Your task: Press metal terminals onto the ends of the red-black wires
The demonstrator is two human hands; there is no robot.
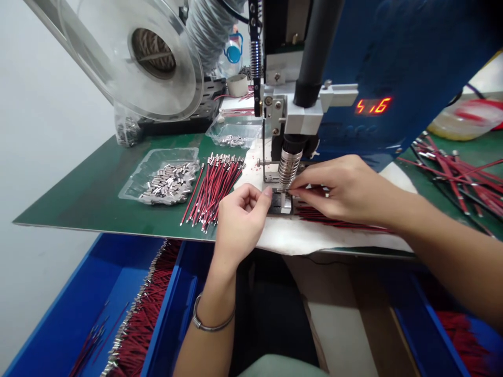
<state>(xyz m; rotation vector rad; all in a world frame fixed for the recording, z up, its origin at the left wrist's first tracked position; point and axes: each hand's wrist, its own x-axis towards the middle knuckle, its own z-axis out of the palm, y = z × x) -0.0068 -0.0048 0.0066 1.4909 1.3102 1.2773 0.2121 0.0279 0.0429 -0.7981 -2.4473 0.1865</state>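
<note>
My right hand (341, 188) is beside the working head of a blue terminal crimping machine (377, 57). Its thumb and forefinger are pinched on a thin wire (290, 191), whose tip reaches under the spring-wrapped ram (289, 166). My left hand (241, 220) is on the other side of the ram, thumb pressed to curled fingers close to the metal die (282, 203). Whatever lies in that pinch is hidden. Below my right hand, red and black wires (338, 222) lie on a white cloth (294, 238). Left of my left hand is a bundle of red-and-black wires with metal ends (216, 186).
Small metal caps fill a clear plastic tray (129, 183); another clear tray (245, 131) sits behind it. A large clear reel (98, 57) overhangs the left side. Loose wires (459, 178) lie at right. Below the green table edge, blue bins (118, 277) hold many wires.
</note>
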